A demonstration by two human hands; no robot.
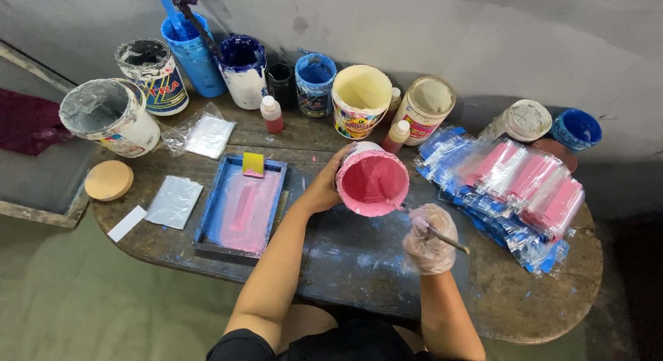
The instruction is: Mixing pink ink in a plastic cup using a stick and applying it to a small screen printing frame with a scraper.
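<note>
At the bottom of the frame two bare forearms rise toward the middle of a worn, paint-stained table (359, 264). The right hand (429, 238), just right of centre and wrapped in a thin clear glove, has its fingers curled tight around a thin stick (447, 239); the far end of the stick reaches toward the rim of the pink paint tub (373, 181). The left hand (330, 185), bare, clasps the side of that tub at the centre of the frame, fingers wrapped round its wall, tipping it so the mouth faces the camera. The inside is coated in smooth pink paint, so the mixing looks well along, though the stick is still at the rim and nothing is being poured.

Left of centre lies a blue-framed printing screen (242, 203) smeared with pale pink, a small yellow squeegee (253, 164) at its top edge; it looks already used or primed. At the right edge sits a fanned stack of pink pieces in clear bags (518, 188), apparently finished goods or stock.

Farther back, across the top of the frame, stands a row of open paint pots (359, 98), white, blue, black and cream, with small squeeze bottles (271, 114) between them.
</note>
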